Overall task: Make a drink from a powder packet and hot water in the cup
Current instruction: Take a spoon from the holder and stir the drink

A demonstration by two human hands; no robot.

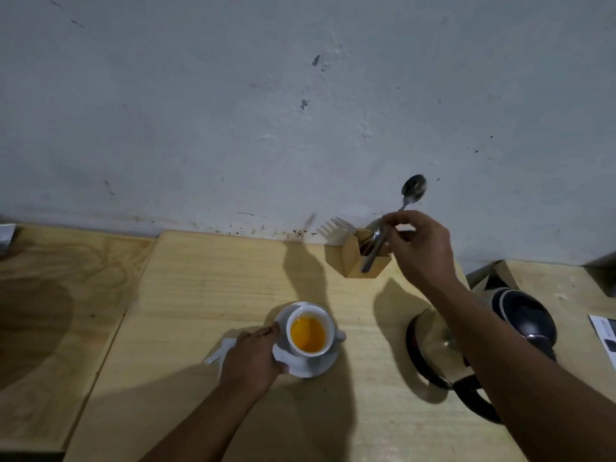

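A white cup [328, 323] holding orange liquid stands on a white saucer [320, 366] near the middle of the wooden table. My left hand [251, 356] grips the saucer's left rim. Under that hand lies a torn white packet [216, 355], partly hidden. My right hand [421, 248] holds a metal spoon [414, 189] by its handle, bowl end up, above a wooden cutlery holder [343, 258] by the wall. A steel electric kettle [436, 341] with its black lid open stands to the right, under my right forearm.
The cutlery holder contains a fork [335, 225] and other utensils. The wall runs close behind the table [200, 295]. A second wooden surface [50, 295] sits to the left and lower. A dark paper [605, 335] lies at the far right edge.
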